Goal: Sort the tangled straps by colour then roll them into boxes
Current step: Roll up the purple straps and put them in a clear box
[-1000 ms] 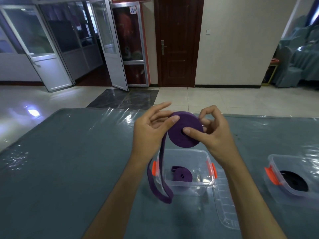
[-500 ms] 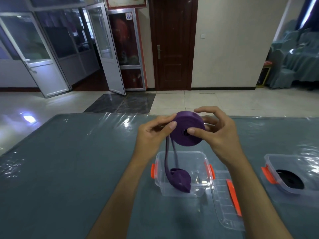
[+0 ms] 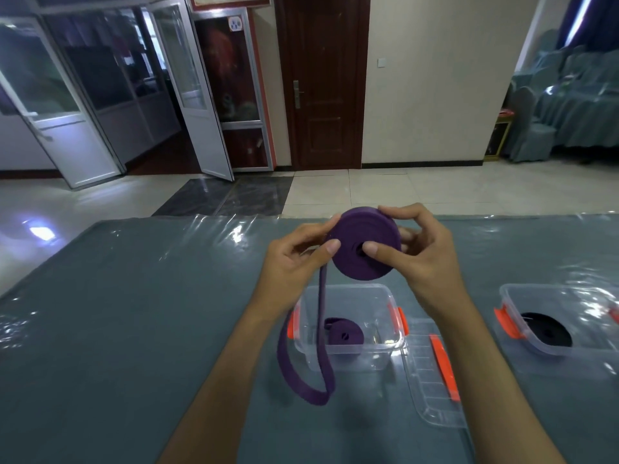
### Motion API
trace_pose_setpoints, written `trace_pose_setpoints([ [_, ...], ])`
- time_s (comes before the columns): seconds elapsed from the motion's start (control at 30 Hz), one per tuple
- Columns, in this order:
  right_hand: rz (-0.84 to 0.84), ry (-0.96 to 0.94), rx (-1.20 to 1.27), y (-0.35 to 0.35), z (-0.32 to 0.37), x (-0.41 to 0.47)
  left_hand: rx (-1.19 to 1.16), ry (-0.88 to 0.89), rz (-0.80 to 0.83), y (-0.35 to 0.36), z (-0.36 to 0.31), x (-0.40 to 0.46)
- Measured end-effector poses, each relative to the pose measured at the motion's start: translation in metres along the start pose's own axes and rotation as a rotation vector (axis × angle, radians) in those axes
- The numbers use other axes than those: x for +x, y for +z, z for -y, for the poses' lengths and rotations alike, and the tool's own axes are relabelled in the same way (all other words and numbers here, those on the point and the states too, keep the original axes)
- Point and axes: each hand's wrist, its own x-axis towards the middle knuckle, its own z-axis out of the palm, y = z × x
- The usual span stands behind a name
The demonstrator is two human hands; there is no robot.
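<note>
The right hand (image 3: 425, 259) is gripping a thick, flat purple strap roll (image 3: 363, 244), thumb pressing its centre hole and fingers curling round the top edge. The left hand (image 3: 294, 266) is pinching the roll's left edge, thumb on its face. A loose purple tail (image 3: 318, 360) is hanging from between them, looping outside the clear box (image 3: 348, 358) below, which is holding a smaller purple roll (image 3: 343, 336).

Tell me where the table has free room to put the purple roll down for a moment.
The table is bare left of the clear box and behind it to the far edge. It is crowded on the right: the lid lies against that box, with the black strap's box beyond. Both hands hold the purple roll.
</note>
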Motion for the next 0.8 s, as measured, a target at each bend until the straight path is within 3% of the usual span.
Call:
trace_pose_setpoints([
  [0.1,-0.002,0.0,-0.065,0.001,-0.005,-0.006,0.023,-0.007,-0.015,-0.003,0.0,0.0],
  [0.23,0.014,0.041,-0.067,-0.001,-0.005,-0.009,0.001,-0.03,-0.197,0.007,0.003,-0.007],
  [0.4,-0.046,-0.056,-0.103,-0.001,-0.001,-0.014,-0.111,-0.061,-0.128,0.014,0.01,-0.017],
  [0.57,0.047,0.019,-0.133,-0.01,-0.004,-0.02,-0.039,0.003,-0.271,0.028,0.012,-0.026],
  [0.8,-0.044,-0.032,-0.072,-0.017,-0.001,-0.025,-0.087,-0.113,-0.02,0.022,0.015,-0.032],
])
